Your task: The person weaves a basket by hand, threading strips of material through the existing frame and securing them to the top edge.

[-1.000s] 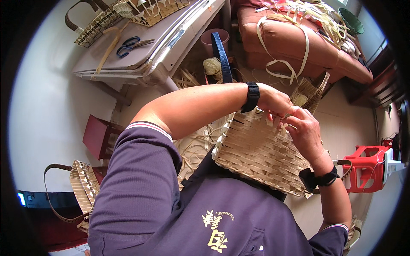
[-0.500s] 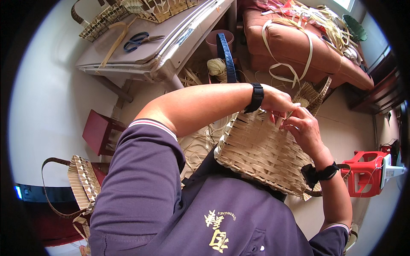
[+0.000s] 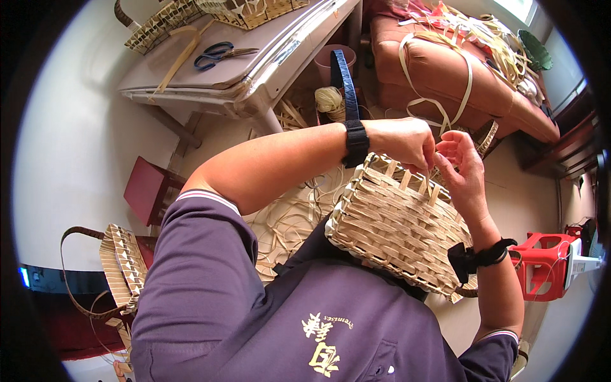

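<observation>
A woven basket (image 3: 398, 219) of flat tan strips lies tilted across my lap. Short strip ends (image 3: 405, 179) stick out of the weave along its far side. Over that side, my left hand (image 3: 407, 141) is closed in a pinch with its fingertips pointing down. My right hand (image 3: 463, 167) meets it there, its fingers bent and the thumb close to my left fingertips. Whatever both hands pinch is too small or hidden to name. Part of the basket's far rim is behind my hands.
A table (image 3: 149, 76) at the far left carries scissors (image 3: 223, 55) and woven baskets (image 3: 254, 11). Loose strips (image 3: 289, 216) litter the floor. An orange-brown sofa (image 3: 420, 70) holds more strips. A red plastic stool (image 3: 541, 267) stands at right, a handled basket (image 3: 121, 267) at left.
My left hand has shifted a little left and my right hand has risen, its fingers more raised. More strip ends show at the basket's far side. The view has shifted slightly.
</observation>
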`<state>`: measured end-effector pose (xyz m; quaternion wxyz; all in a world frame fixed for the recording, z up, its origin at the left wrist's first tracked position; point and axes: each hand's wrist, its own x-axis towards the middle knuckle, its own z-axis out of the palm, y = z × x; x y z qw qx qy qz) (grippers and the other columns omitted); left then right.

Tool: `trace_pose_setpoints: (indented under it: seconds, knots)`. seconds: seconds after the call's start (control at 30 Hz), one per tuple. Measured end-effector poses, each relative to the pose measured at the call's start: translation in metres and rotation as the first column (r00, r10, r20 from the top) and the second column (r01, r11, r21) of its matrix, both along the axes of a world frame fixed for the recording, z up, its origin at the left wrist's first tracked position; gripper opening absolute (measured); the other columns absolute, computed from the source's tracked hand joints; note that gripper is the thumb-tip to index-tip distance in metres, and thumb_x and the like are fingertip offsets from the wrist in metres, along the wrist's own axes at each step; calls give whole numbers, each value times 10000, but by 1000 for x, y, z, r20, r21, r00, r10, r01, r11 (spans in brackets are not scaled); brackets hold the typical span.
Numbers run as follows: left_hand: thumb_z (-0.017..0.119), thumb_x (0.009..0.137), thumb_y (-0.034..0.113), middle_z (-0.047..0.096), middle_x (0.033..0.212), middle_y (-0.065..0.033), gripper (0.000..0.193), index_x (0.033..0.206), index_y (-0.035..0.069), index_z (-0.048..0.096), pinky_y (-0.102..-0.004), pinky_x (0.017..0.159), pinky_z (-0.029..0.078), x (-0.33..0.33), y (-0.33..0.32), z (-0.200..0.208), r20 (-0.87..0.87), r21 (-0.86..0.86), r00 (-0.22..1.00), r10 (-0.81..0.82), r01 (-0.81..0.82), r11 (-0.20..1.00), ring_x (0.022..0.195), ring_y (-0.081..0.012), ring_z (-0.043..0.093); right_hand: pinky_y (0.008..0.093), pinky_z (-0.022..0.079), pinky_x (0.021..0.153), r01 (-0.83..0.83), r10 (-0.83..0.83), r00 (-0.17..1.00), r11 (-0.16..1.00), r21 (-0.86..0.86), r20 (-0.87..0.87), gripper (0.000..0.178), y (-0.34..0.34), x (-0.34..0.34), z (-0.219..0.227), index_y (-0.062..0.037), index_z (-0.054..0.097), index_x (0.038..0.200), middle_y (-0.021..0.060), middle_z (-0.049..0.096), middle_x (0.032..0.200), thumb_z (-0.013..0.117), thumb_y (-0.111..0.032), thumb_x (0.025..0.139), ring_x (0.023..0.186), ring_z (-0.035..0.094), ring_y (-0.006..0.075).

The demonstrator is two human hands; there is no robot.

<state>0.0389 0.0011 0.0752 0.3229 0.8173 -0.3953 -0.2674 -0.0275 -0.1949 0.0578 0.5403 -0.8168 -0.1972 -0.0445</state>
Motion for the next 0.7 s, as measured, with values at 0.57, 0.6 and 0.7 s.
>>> trace_pose_setpoints:
  seconds: [0.57,0.6,0.7]
  knots:
    - [656,1006,300,745,1185,-171,427,1324,13,660,-377,937,551,16,15,-46,77,54,997,-8,4,999,1068,-271,711,349,506,619,-59,-128,937,859,-508,-325,217,-17,-4,1,44,751,809,126,673,643,698,-166,791,595,613,165]
    - [655,1011,290,744,1186,-169,419,1330,17,657,-377,934,550,17,15,-48,72,47,997,-16,12,999,1067,-267,709,344,508,621,-50,-148,925,865,-500,-349,212,-17,-3,1,42,755,816,118,687,652,701,-162,805,596,615,156]
    - [656,995,220,750,1136,-148,377,1313,18,666,-357,909,555,16,14,-44,51,21,998,-27,26,999,1021,-232,709,323,513,641,-107,-55,892,939,-328,-448,208,-22,-4,3,32,768,849,84,706,686,718,-169,865,641,624,122]
